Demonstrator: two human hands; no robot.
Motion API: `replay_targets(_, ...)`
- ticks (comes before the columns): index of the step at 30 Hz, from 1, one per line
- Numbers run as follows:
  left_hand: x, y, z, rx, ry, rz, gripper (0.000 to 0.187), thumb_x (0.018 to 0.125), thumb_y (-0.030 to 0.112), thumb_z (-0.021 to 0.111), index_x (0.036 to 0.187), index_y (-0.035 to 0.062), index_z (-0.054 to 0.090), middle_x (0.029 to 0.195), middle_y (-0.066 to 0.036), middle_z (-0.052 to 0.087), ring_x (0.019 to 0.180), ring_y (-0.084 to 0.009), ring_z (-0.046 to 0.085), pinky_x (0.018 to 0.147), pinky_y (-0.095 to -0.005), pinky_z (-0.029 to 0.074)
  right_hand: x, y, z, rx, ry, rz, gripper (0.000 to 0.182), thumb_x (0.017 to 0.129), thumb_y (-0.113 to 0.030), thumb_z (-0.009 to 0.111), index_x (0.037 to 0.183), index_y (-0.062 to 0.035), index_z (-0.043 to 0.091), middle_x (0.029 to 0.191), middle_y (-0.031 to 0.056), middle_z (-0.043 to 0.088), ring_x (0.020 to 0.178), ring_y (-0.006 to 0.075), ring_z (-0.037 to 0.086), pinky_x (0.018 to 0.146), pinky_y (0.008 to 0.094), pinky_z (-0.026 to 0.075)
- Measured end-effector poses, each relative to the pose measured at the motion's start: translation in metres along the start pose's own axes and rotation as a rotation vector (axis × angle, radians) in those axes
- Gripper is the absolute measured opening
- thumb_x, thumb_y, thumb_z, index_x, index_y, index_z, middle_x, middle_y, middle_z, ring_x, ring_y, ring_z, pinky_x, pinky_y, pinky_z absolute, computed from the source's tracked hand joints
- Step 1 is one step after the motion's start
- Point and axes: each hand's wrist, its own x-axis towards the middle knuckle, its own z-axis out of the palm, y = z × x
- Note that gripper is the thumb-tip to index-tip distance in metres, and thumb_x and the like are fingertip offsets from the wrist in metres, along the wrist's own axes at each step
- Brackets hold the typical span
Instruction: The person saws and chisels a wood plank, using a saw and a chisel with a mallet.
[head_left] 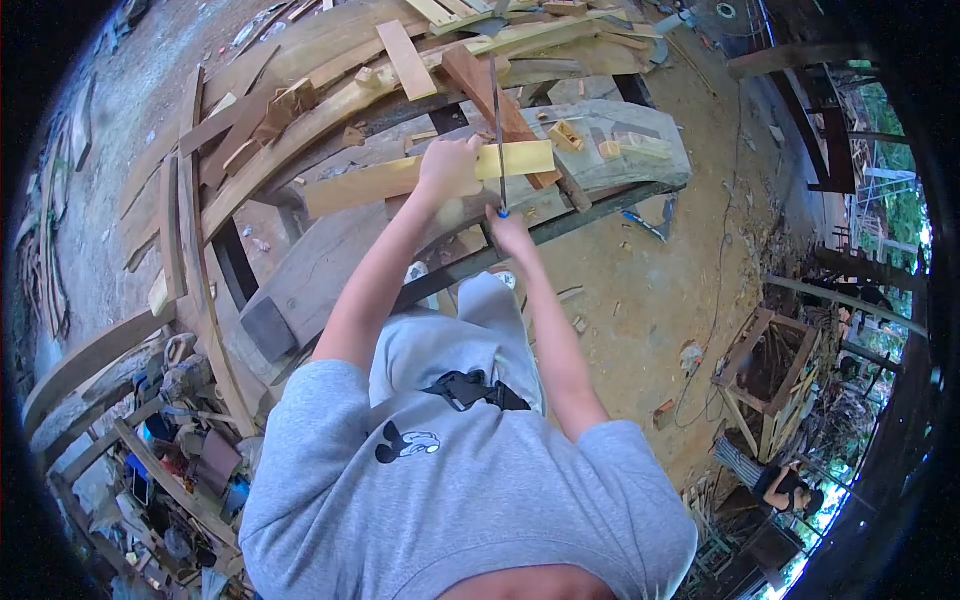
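A flat, pale wooden board [365, 186] lies crosswise over a reddish-brown wood block [512, 122] on a thick grey plank bench [340, 262]. My left hand [450, 168] is closed on the board near its middle, pressing it from above. In my right hand [508, 232] is the blue handle of a handsaw [501, 140]. Its long, narrow blade shows nearly edge-on and crosses the board just right of my left hand, pointing away from me. The board's end sticks out past the blade on the right.
Several planks and offcuts [330, 75] are heaped behind the bench. A small wooden block [566, 136] sits on the bench's right part. Clutter [180, 470] fills the lower left. At right stand a wooden frame [765, 360] and, farther off, another person [785, 490].
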Motion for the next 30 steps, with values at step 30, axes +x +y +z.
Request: replay_targets(30, 0.001, -0.001, 0.002, -0.06, 0.032, -0.025, 0.043, 0.051, 0.026, 0.065, 0.085, 0.0034, 0.052, 0.072, -0.012, 0.06, 0.067, -0.0268, 0.06, 0.06, -0.0361, 0.046, -0.026, 0.012, -0.012, -0.302, -0.193, -0.048, 0.032, 0.075, -0.023, 0.041, 0.072, 0.0032, 0.058, 0.067, 0.0236, 0.056, 0.07, 0.0337, 0.057, 0.063, 0.0406, 0.043)
